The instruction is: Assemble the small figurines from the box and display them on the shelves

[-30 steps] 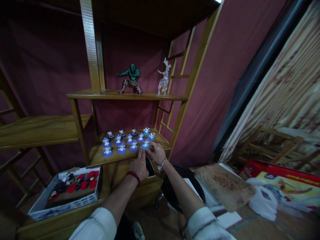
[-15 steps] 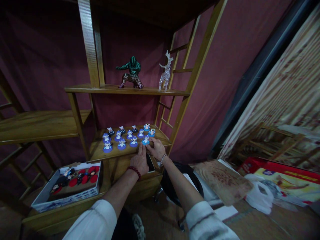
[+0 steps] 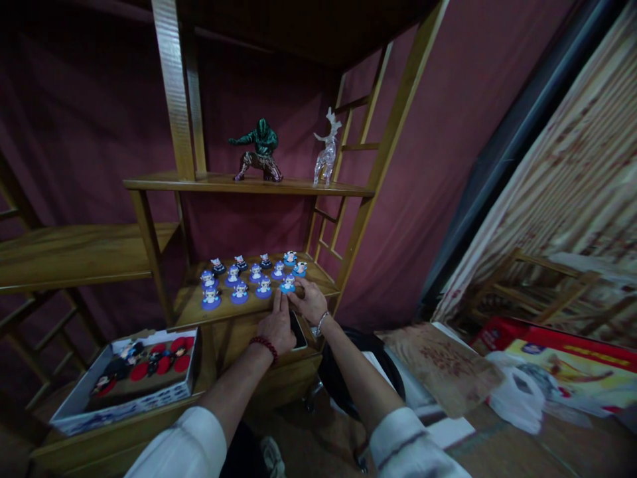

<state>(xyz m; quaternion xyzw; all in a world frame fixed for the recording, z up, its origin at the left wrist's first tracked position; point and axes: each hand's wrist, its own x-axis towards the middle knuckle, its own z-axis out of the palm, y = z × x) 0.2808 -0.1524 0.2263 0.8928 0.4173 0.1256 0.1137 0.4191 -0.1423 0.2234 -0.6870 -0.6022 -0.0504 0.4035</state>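
A small figurine with a blue base (image 3: pixel 287 285) stands at the right end of the front row on the lower shelf (image 3: pixel 189 309). From its right side, my right hand (image 3: pixel 310 303) pinches it with thumb and fingers. My left hand (image 3: pixel 277 326) is just in front, its fingers stretched forward to the figurine's base; whether they press on it I cannot tell. Several purple-based figurines (image 3: pixel 239 292) line up to the left. Behind them are dark-based figurines (image 3: pixel 241 261) and two more blue-based ones (image 3: pixel 299 268). Partly hidden by my hands lies a dark phone-like slab (image 3: pixel 298 330).
A dark green crouching figure (image 3: pixel 261 149) and a clear deer (image 3: pixel 326 149) stand on the upper shelf (image 3: pixel 223 184). At lower left, an open box (image 3: pixel 192 372) holds red-based figurines. A black stool (image 3: pixel 393 372), a plastic bag (image 3: pixel 517 398) and a red box (image 3: pixel 572 362) are at right.
The view has shifted slightly. Both hands stay at the same blue-based figurine, which remains at the end of the front row with no clear movement.
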